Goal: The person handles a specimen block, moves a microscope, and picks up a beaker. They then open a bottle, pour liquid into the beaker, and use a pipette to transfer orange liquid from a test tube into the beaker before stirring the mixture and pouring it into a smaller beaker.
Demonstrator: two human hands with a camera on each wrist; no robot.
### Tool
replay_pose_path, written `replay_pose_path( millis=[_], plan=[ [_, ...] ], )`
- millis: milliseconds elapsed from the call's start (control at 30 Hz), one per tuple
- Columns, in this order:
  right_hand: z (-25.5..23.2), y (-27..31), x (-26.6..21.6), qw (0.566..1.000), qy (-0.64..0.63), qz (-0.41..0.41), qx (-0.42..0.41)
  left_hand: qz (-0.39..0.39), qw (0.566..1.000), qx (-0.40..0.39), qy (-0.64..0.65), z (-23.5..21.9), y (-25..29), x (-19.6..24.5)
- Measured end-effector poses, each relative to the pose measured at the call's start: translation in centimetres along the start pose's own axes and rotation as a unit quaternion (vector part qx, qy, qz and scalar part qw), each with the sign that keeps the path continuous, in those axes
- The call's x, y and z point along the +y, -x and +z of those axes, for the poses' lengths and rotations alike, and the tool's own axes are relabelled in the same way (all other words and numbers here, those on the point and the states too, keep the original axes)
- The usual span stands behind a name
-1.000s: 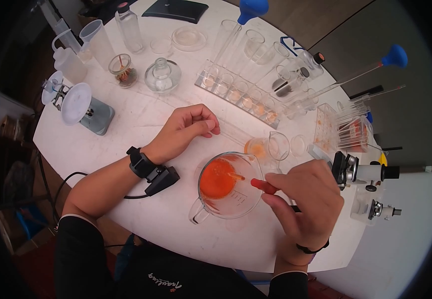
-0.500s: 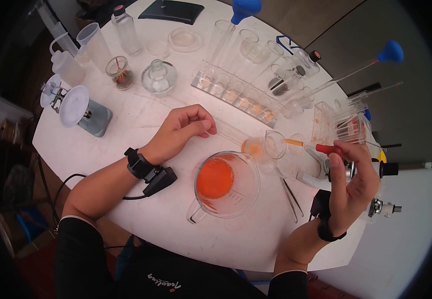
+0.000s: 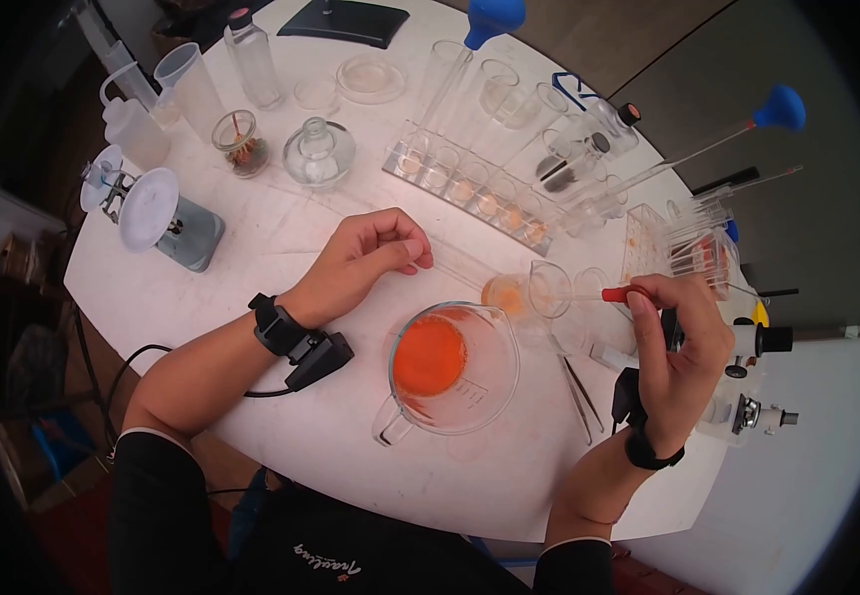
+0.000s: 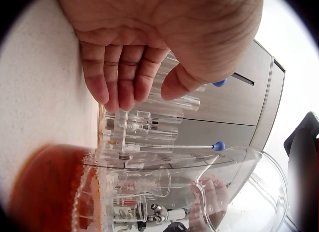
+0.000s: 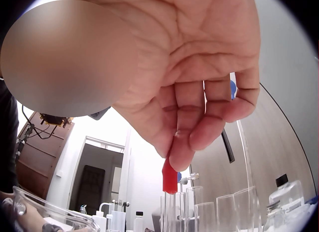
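Note:
My right hand (image 3: 683, 337) pinches the red bulb (image 3: 616, 295) of a glass dropper between thumb and forefinger. The dropper's pale tube points left, over a small clear beaker (image 3: 550, 289); whether its tip is inside I cannot tell. In the right wrist view the red bulb (image 5: 170, 178) sticks out below the fingertips. My left hand (image 3: 366, 260) rests on the table, fingers loosely curled, holding nothing. Between the hands stands a glass measuring jug (image 3: 485, 397) with orange liquid (image 3: 429, 355). A small dish of orange liquid (image 3: 502, 295) is beside the small beaker.
Tweezers (image 3: 577, 392) lie right of the jug. Behind are a test tube rack (image 3: 465, 203), bottles, a round glass lamp (image 3: 318, 157) and a jar (image 3: 242, 151). A balance (image 3: 177, 223) stands at left, a microscope (image 3: 747, 337) at right. A long pipette with blue bulb (image 3: 779, 107) slants at back right.
My right hand has moved from above the jug to the right, taking the dropper to the small beaker. Orange liquid that showed in the dropper's tube is no longer visible there. My left hand stays put.

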State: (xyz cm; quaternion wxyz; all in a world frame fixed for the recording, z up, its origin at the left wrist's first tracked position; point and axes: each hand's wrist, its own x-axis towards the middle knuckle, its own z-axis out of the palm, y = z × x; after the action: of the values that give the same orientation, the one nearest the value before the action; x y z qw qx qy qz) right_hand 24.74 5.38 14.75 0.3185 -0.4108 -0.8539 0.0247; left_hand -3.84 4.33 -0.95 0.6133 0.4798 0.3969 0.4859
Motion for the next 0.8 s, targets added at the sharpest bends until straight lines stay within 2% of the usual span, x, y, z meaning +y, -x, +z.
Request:
replay_pose_path(
  millis=[267, 400, 500, 567, 700, 800],
  plan=[
    [-0.9, 1.1, -0.9, 0.991, -0.082, 0.033, 0.104, -0.001, 1.0, 0.001, -0.001, 0.0, 0.0, -0.1],
    [-1.5, 1.8, -2.4, 0.979, -0.166, -0.019, 0.117, -0.003, 1.0, 0.001, -0.003, 0.0, 0.0, 0.0],
    [-1.0, 0.9, -4.9, 0.98, -0.183, -0.07, 0.033, -0.004, 1.0, 0.001, -0.003, 0.0, 0.0, 0.0],
    [0.3, 1.1, -6.2, 0.985, -0.159, -0.061, -0.026, -0.006, 1.0, 0.0, -0.004, 0.0, 0.0, 0.1],
    [2.3, 1.2, -6.2, 0.975, -0.117, -0.121, -0.143, -0.007, 1.0, -0.007, -0.003, 0.0, 0.1, 0.0],
    [3.3, 1.5, -5.9, 0.973, -0.098, -0.153, -0.144, -0.019, 1.0, -0.021, -0.012, 0.1, 0.3, 0.8]
  ],
)
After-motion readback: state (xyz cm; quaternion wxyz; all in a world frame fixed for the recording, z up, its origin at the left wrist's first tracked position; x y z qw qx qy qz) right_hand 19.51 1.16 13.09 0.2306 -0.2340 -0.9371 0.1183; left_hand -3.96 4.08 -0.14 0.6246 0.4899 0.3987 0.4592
